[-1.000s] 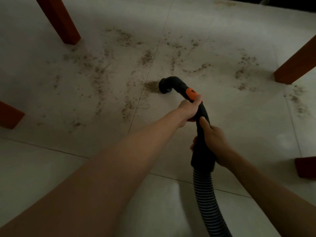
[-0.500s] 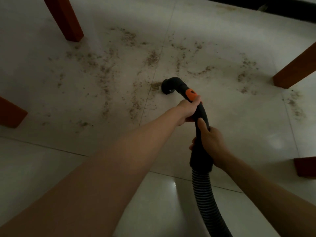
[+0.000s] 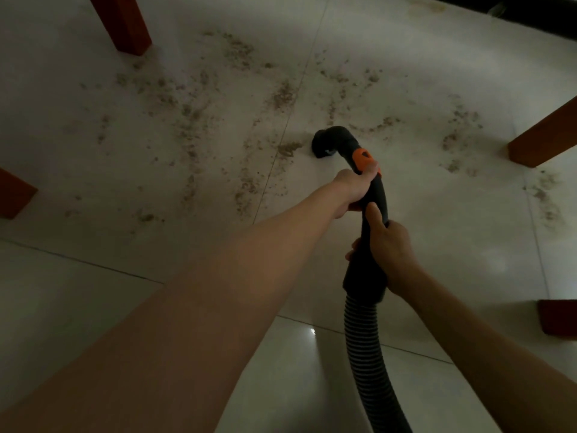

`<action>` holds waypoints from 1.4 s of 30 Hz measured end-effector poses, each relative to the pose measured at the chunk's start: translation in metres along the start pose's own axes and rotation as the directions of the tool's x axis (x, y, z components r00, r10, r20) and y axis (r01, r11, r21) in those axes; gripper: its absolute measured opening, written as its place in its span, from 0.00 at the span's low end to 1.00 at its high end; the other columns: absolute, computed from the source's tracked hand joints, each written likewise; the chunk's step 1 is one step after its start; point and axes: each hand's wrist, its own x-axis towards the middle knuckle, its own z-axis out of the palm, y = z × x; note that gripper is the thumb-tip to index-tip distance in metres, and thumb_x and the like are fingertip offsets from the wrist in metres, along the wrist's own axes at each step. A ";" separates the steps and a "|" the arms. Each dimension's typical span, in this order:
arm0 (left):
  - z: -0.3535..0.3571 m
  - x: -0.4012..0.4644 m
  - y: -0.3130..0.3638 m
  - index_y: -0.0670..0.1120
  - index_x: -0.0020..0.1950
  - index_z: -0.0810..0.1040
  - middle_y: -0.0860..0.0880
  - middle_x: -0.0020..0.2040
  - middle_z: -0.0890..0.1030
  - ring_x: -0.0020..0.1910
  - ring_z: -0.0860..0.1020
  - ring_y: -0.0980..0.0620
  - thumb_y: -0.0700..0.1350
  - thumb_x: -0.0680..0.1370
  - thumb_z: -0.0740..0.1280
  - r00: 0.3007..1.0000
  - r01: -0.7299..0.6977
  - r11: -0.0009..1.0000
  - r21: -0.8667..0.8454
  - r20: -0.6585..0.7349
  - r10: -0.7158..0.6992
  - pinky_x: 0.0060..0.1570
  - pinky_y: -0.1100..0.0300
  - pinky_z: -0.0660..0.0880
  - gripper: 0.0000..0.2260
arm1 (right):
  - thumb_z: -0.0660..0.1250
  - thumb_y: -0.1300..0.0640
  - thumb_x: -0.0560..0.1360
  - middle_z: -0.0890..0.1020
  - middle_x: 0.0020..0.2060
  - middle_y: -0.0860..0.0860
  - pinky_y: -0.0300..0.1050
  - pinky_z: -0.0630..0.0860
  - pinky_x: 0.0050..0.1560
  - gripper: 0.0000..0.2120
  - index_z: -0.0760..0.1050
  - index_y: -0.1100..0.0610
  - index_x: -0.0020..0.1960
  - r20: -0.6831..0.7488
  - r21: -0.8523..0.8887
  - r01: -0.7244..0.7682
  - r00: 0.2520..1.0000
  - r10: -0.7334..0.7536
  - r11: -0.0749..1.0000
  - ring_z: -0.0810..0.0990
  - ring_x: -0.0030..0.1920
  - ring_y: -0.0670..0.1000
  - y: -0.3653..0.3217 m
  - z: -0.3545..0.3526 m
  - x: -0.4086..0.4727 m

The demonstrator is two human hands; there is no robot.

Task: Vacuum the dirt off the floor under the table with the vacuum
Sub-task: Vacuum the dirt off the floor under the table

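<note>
Dirt (image 3: 218, 120) lies scattered in brown patches over the pale tiled floor (image 3: 78, 307) between the wooden table legs (image 3: 121, 23). Both hands hold the black vacuum handle (image 3: 374, 195): the left hand (image 3: 352, 189) has its fingers wrapped round it just below the orange button (image 3: 362, 157), and the right hand (image 3: 387, 248) grips it lower, above the ribbed hose (image 3: 365, 345). The curved nozzle (image 3: 327, 142) points down at the floor, just beside a small dirt pile (image 3: 288, 148).

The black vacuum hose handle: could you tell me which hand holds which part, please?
Left hand grips the black curved vacuum handle just below its orange button; right hand grips lower, above the ribbed hose.
</note>
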 end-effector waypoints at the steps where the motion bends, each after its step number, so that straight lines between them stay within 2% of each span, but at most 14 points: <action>1: -0.003 0.000 0.001 0.38 0.67 0.68 0.41 0.62 0.75 0.60 0.75 0.42 0.60 0.78 0.59 1.000 -0.008 1.000 0.011 -0.021 0.009 0.60 0.47 0.73 0.29 | 0.55 0.44 0.81 0.79 0.32 0.57 0.46 0.78 0.30 0.22 0.73 0.63 0.46 0.014 0.003 -0.008 1.000 0.008 1.000 0.80 0.27 0.54 -0.001 0.001 0.002; 4: -0.011 0.001 0.002 0.38 0.66 0.68 0.42 0.62 0.75 0.60 0.74 0.42 0.59 0.79 0.58 0.996 -0.030 0.998 0.064 -0.082 0.035 0.61 0.48 0.73 0.27 | 0.55 0.43 0.81 0.79 0.32 0.57 0.44 0.78 0.28 0.23 0.73 0.63 0.48 0.068 0.009 -0.019 0.998 0.018 1.000 0.80 0.25 0.52 -0.005 0.006 0.004; 7: -0.017 -0.001 0.001 0.38 0.67 0.67 0.42 0.62 0.75 0.59 0.75 0.43 0.59 0.80 0.56 0.992 -0.035 0.995 0.090 -0.119 0.045 0.59 0.51 0.74 0.27 | 0.55 0.43 0.80 0.79 0.32 0.57 0.45 0.79 0.30 0.22 0.73 0.63 0.47 0.116 0.016 -0.027 0.993 0.025 1.000 0.80 0.26 0.53 -0.008 0.008 0.004; 12: -0.020 -0.007 0.000 0.38 0.68 0.66 0.41 0.63 0.74 0.59 0.75 0.43 0.59 0.80 0.56 0.990 -0.032 0.998 0.057 -0.139 0.039 0.59 0.50 0.74 0.27 | 0.55 0.43 0.80 0.79 0.32 0.57 0.42 0.78 0.27 0.24 0.73 0.65 0.49 0.165 -0.078 -0.003 0.986 0.016 0.997 0.80 0.26 0.53 -0.012 -0.001 0.004; 18: -0.021 -0.015 -0.006 0.39 0.68 0.65 0.41 0.62 0.74 0.58 0.76 0.43 0.59 0.80 0.55 0.986 -0.015 0.999 0.046 -0.167 0.022 0.59 0.51 0.74 0.27 | 0.55 0.43 0.80 0.79 0.32 0.57 0.49 0.81 0.36 0.23 0.73 0.64 0.47 0.196 -0.154 0.022 0.981 0.008 0.988 0.80 0.29 0.55 -0.012 -0.004 0.001; 22: -0.020 -0.019 -0.005 0.38 0.67 0.66 0.42 0.61 0.75 0.52 0.76 0.46 0.58 0.81 0.54 0.985 -0.019 0.998 0.059 -0.170 0.028 0.54 0.55 0.76 0.25 | 0.55 0.43 0.80 0.78 0.32 0.57 0.54 0.82 0.43 0.22 0.72 0.63 0.46 0.220 -0.137 0.006 0.975 0.025 0.991 0.80 0.31 0.56 -0.011 -0.008 -0.002; 25: -0.015 -0.023 -0.005 0.38 0.66 0.67 0.42 0.59 0.75 0.49 0.75 0.47 0.57 0.81 0.55 0.990 -0.005 0.998 0.070 -0.141 0.015 0.48 0.57 0.76 0.25 | 0.55 0.43 0.80 0.79 0.32 0.58 0.47 0.80 0.34 0.24 0.73 0.66 0.50 0.197 -0.161 0.035 0.980 -0.002 0.986 0.81 0.29 0.55 -0.006 -0.013 -0.003; 28: -0.009 -0.025 -0.001 0.38 0.67 0.67 0.42 0.61 0.75 0.49 0.74 0.47 0.57 0.81 0.56 0.993 0.004 0.998 0.064 -0.120 0.004 0.52 0.56 0.76 0.25 | 0.54 0.43 0.80 0.79 0.33 0.58 0.41 0.76 0.25 0.25 0.73 0.67 0.52 0.162 -0.139 0.024 0.987 -0.001 0.990 0.80 0.26 0.53 -0.002 -0.016 -0.003; 32: 0.001 -0.028 0.001 0.38 0.69 0.65 0.42 0.64 0.73 0.50 0.73 0.47 0.57 0.80 0.56 0.994 0.016 0.998 0.058 -0.107 -0.010 0.54 0.55 0.75 0.25 | 0.54 0.43 0.81 0.79 0.33 0.57 0.43 0.76 0.28 0.25 0.73 0.66 0.53 0.150 -0.094 0.004 0.989 0.011 0.996 0.80 0.27 0.53 0.002 -0.020 -0.005; 36: 0.005 -0.034 -0.001 0.38 0.70 0.63 0.41 0.65 0.71 0.53 0.73 0.46 0.56 0.81 0.56 0.994 0.010 1.000 0.029 -0.109 -0.007 0.47 0.57 0.75 0.26 | 0.54 0.43 0.81 0.79 0.32 0.57 0.42 0.76 0.26 0.24 0.72 0.66 0.53 0.178 -0.120 -0.010 0.984 0.032 0.993 0.80 0.26 0.53 0.002 -0.028 -0.008; 38: 0.005 -0.037 -0.003 0.38 0.69 0.64 0.41 0.63 0.72 0.53 0.73 0.46 0.56 0.81 0.56 0.995 0.016 1.000 0.007 -0.101 -0.015 0.47 0.58 0.76 0.25 | 0.55 0.43 0.80 0.79 0.33 0.58 0.43 0.77 0.27 0.25 0.73 0.66 0.52 0.198 -0.137 -0.007 0.980 0.035 0.990 0.80 0.27 0.54 0.001 -0.033 -0.011; 42: 0.002 -0.046 -0.008 0.39 0.68 0.65 0.44 0.55 0.72 0.50 0.73 0.47 0.56 0.81 0.56 0.995 0.024 0.999 -0.041 -0.091 -0.028 0.39 0.61 0.75 0.24 | 0.55 0.43 0.81 0.80 0.33 0.58 0.44 0.78 0.31 0.25 0.73 0.67 0.52 0.232 -0.197 0.039 0.973 0.008 0.980 0.81 0.28 0.55 0.002 -0.038 -0.017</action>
